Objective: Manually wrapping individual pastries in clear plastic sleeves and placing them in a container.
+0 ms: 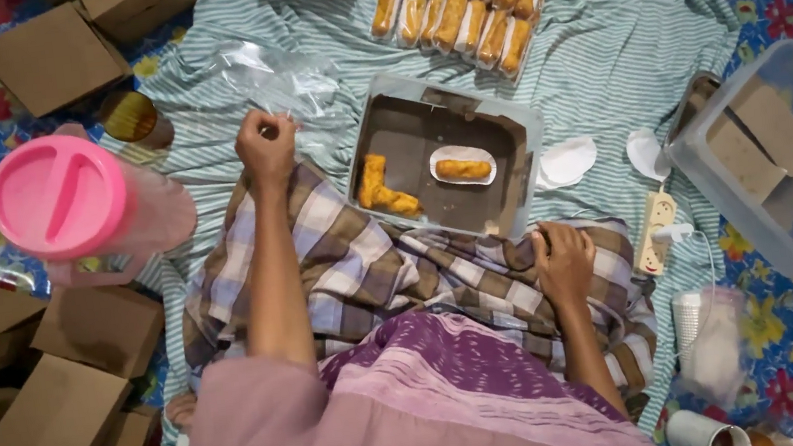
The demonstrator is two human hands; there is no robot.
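1. The left hand (266,148), arm stretched forward, is pinched shut on the clear plastic bag (283,78) lying on the striped cloth (617,45).
2. The right hand (562,258) rests loosely curled on the checked knee, holding nothing.
3. The open cardboard box (440,162) between the hands holds two fried pastries (382,189) and one paper-wrapped pastry (462,168).

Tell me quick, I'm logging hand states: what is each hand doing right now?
Left hand: fingers pinched shut on the edge of a clear plastic bag.
Right hand: holding nothing, resting palm down on the checked cloth over the knee.
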